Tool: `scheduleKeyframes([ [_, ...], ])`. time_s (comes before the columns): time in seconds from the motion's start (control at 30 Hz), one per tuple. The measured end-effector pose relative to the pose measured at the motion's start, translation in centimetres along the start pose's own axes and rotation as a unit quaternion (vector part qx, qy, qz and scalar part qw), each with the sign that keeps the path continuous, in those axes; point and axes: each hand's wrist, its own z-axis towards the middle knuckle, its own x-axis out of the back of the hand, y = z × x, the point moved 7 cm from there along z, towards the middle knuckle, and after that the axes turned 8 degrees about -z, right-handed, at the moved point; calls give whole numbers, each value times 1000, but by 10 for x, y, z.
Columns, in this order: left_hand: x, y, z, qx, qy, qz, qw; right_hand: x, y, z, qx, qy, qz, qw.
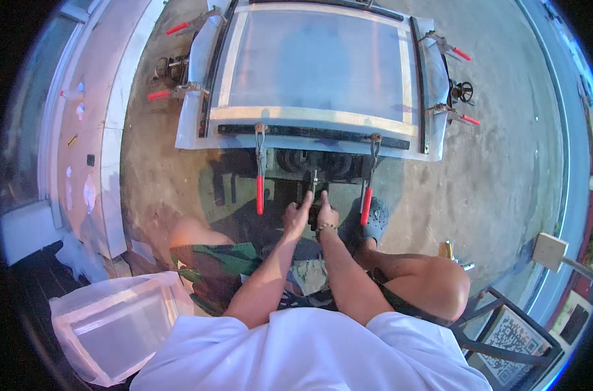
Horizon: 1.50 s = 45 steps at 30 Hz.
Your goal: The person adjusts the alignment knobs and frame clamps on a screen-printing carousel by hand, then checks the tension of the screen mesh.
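Observation:
Between my knees, my left hand and my right hand are side by side, thumbs pointing away from me. Their fingers curl round opposite sides of a dark handwheel, mostly hidden by the hands. A bright metal shaft sticks up just beyond the thumbs. Farther off, a mesh screen is stretched over a pale wooden frame. Dark bars, among them the near bar, press its edges. Two red-handled clamps, a left clamp and a right clamp, hang on either side of my hands.
More red-handled clamps line the sides, including one at right. Another handwheel sticks out at right. A smaller framed screen lies at lower left. A black metal stand is at lower right. My shoe rests near the right clamp.

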Motion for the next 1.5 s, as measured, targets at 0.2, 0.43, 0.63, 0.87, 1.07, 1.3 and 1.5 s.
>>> scheduleKeyframes([
  [0.2,-9,-23,6,122,-81,-261,954,5,-29,-51,85,176,-82,977],
  [0.43,5,0,-11,-37,82,44,995,-30,14,17,-3,-138,110,984],
  [0.63,0,-57,43,68,-130,-252,956,-2,-44,-81,155,123,-114,973],
  [0.87,3,-8,2,3,54,20,998,-6,-6,-7,21,-6,-74,997],
  [1.07,8,-8,10,-45,40,57,997,-14,5,0,-9,-54,-18,998],
  [1.3,9,-25,10,89,-53,-156,982,-4,-24,-52,57,138,-85,985],
  [1.5,6,9,-13,-27,80,96,992,-21,3,11,-2,-93,39,995],
])
